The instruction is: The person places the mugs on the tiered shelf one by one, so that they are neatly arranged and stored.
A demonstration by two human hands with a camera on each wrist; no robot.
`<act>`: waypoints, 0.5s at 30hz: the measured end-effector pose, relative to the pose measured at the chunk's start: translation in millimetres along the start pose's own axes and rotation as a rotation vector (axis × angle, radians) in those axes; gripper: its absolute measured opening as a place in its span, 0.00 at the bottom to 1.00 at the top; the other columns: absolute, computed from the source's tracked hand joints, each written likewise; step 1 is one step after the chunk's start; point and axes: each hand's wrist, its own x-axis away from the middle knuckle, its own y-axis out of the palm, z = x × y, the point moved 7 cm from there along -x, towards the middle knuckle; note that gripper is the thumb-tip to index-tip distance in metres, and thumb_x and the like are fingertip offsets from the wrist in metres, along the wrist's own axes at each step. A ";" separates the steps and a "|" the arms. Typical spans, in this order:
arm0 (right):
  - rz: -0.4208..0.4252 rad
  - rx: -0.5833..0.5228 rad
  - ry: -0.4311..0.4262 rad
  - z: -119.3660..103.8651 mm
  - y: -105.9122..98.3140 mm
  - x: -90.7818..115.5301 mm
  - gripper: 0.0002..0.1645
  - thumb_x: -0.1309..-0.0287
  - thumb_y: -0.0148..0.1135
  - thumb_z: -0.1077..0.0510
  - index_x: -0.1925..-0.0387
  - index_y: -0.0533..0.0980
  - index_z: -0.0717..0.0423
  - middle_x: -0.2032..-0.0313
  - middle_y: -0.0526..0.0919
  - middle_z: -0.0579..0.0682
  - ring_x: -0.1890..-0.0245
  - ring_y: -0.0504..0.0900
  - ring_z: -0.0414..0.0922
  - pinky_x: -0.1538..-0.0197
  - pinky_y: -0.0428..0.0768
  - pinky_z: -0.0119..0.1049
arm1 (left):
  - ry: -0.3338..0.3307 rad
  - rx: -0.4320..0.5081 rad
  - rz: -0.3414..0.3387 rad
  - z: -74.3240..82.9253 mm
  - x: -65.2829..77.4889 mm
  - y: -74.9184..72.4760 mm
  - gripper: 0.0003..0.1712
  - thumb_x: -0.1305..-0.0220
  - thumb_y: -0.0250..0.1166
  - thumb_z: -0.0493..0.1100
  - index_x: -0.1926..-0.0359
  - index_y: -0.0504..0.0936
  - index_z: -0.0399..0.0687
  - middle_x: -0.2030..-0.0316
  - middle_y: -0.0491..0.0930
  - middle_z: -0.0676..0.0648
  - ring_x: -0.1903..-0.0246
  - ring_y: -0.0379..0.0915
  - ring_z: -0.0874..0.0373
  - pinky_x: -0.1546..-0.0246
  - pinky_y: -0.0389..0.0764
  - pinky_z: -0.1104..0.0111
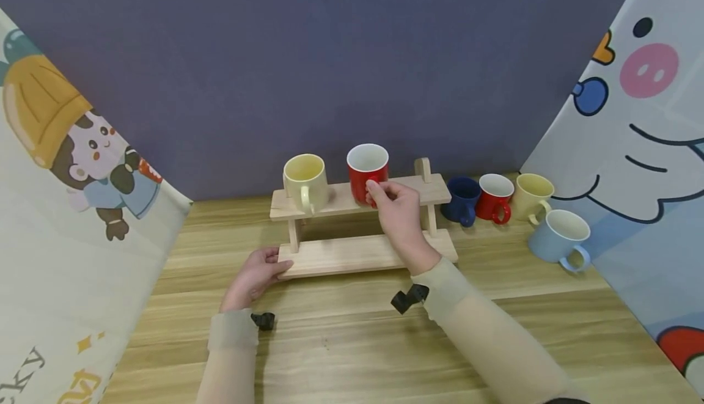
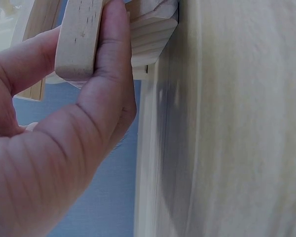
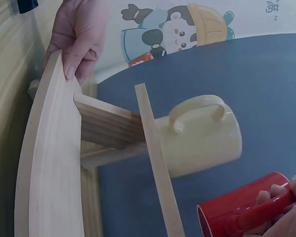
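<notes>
Your right hand (image 1: 400,217) pinches the handle of the red mug (image 1: 360,179), fingers narrow on it. You hold that mug upright over the middle of the upper board (image 1: 338,198) of the wooden rack (image 1: 341,255); the right wrist view shows a gap between its base and the board. Your left hand (image 1: 258,274) grips the left end of the lower board (image 1: 321,258), thumb on top and the other fingers round the far side and underneath.

To the left of the red mug, a pale yellow mug (image 1: 299,189) stands upright on the upper board, its handle towards you. The rack stands on the wood-grained worktop (image 1: 330,343), before a dark blue-grey backdrop (image 1: 330,55).

Right of the rack, four more mugs stand on the worktop: a dark blue mug (image 1: 461,201), a second red mug (image 1: 491,200) and a second yellow mug (image 1: 528,197) close together, with a light blue mug (image 1: 552,240) nearer you, its handle pointing to the right.
</notes>
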 end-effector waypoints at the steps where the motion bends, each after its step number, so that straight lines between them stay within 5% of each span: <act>1: 0.008 -0.010 -0.002 1.4 3.8 -1.4 0.18 0.33 0.70 0.52 0.66 0.85 0.67 0.70 0.85 0.58 0.64 0.80 0.50 0.61 0.80 0.34 | -0.003 0.002 0.003 -0.3 0.1 -0.3 0.41 0.28 0.64 0.34 0.25 0.51 0.23 0.38 0.68 0.27 0.50 0.76 0.49 0.53 0.82 0.63; 15: 0.068 -0.034 0.042 22.0 35.1 -4.2 0.15 0.34 0.70 0.56 0.68 0.85 0.67 0.71 0.85 0.57 0.68 0.80 0.49 0.64 0.79 0.33 | -0.003 -0.004 -0.005 -1.7 -1.2 -1.0 0.42 0.27 0.63 0.34 0.24 0.48 0.23 0.35 0.64 0.26 0.47 0.75 0.49 0.50 0.81 0.62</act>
